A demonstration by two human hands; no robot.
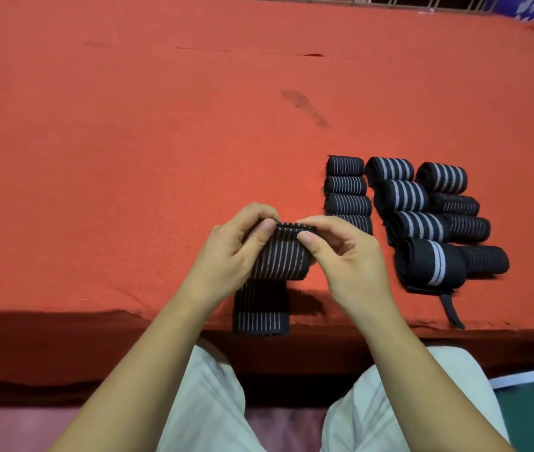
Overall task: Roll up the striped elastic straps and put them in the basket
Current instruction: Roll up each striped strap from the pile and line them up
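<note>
A black elastic strap with thin white stripes (278, 256) is held above the near edge of the red table. My left hand (236, 246) pinches its top left corner and my right hand (344, 256) pinches its top right corner, where the end is folded over. The strap's lower end (260, 314) hangs down over the table edge. Several rolled straps lie to the right: a column with thin stripes (347, 187), a column with broad stripes (402, 194), and more behind (455, 203). No basket is in view.
The red cloth-covered table (161, 141) stretches far and to the left. A large roll with two white stripes (432, 265) lies nearest on the right, its black tail (451, 311) hanging over the edge. My legs in pale trousers (213, 402) are below.
</note>
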